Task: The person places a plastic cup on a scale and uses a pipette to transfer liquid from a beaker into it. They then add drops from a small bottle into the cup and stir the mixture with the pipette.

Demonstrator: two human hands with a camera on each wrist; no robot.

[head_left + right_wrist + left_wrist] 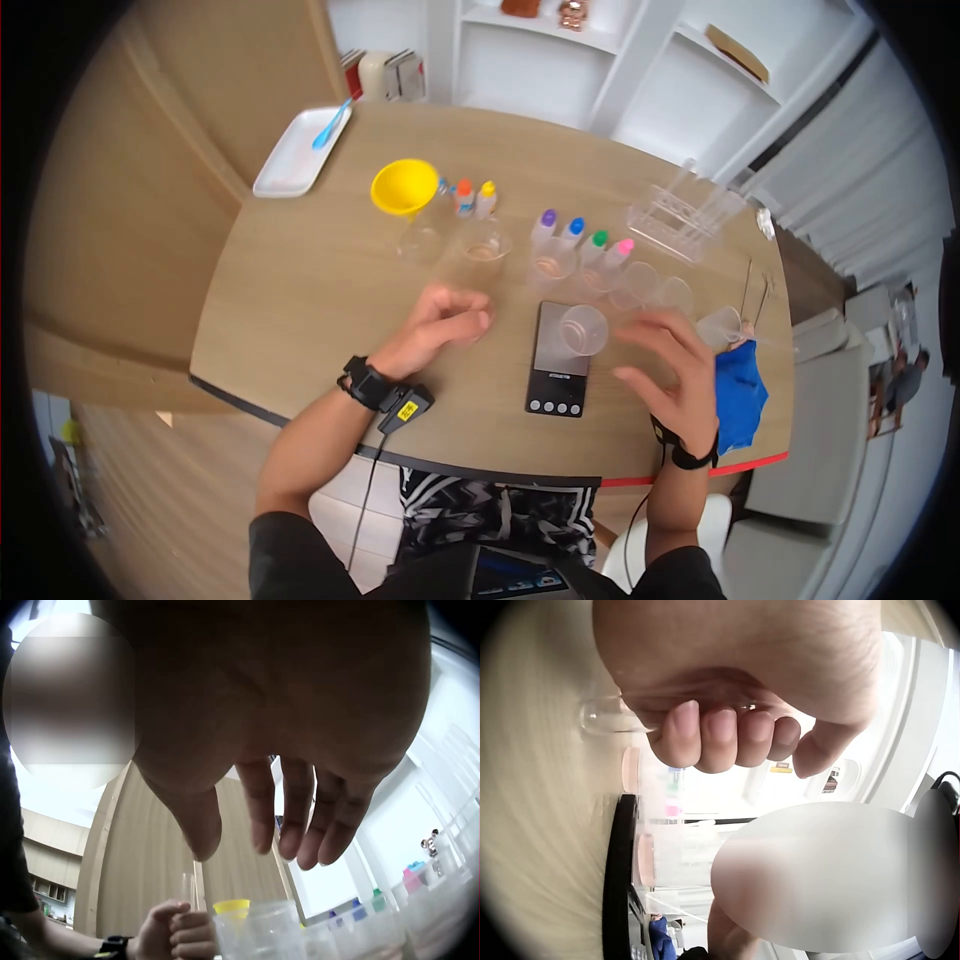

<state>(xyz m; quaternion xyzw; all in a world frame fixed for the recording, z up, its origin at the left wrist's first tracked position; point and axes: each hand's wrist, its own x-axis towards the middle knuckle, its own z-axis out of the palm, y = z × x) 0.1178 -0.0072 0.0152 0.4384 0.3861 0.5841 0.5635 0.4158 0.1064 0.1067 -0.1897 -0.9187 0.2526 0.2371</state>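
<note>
My left hand [440, 325] is held over the table in a fist, its fingers curled round a clear test tube [600, 717]. The tube's rounded end juts out below the little finger. Between my hands a black digital scale [556, 386] bears an upright clear plastic cup [583, 330]. To the right of that cup my right hand [672, 375] hovers with thumb and fingers spread, holding nothing; the right wrist view shows its fingers [259, 817] hanging apart. Beyond the left fist stands a larger clear cup [484, 245].
A yellow funnel [405, 187] sits on a clear flask [420, 242]. An orange-capped bottle [464, 197] and yellow-capped bottle [487, 199] stand nearby. Several capped bottles and cups line the back; a test-tube rack [672, 225], blue cloth [740, 395] and white tray [293, 160] lie around.
</note>
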